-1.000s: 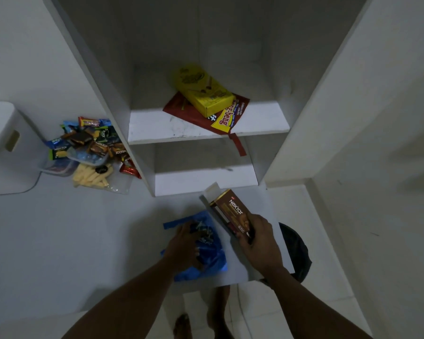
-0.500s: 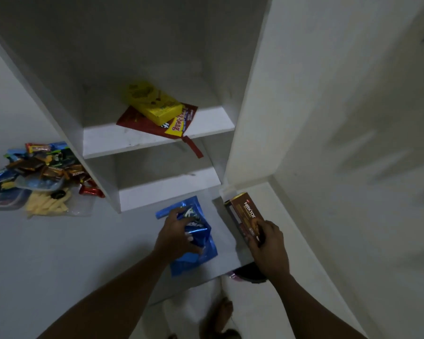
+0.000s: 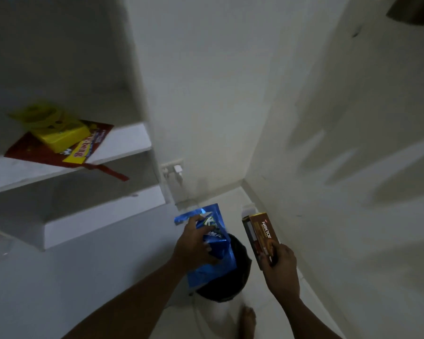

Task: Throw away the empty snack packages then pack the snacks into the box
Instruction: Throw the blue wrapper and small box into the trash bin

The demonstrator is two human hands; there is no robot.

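My left hand [image 3: 194, 243] grips a shiny blue snack bag [image 3: 214, 255] and holds it over the black bin [image 3: 233, 277] on the floor. To its right, my right hand [image 3: 280, 267] grips the lower end of a brown Nextar carton [image 3: 261, 237], whose top flap is open, beside the bin's rim. A yellow box [image 3: 56, 128] lies on a red and yellow snack bag [image 3: 49, 150] on the white shelf [image 3: 123, 145] at the left.
The white counter [image 3: 59, 285] runs along the lower left, with a lower shelf above it. A wall socket [image 3: 173, 170] sits on the back wall. The right wall stands close. A bare foot [image 3: 247, 319] is on the tiled floor by the bin.
The view has swung right, putting the snack pile out of sight. Both hands have carried the blue bag and the carton off the counter to over and beside the bin.
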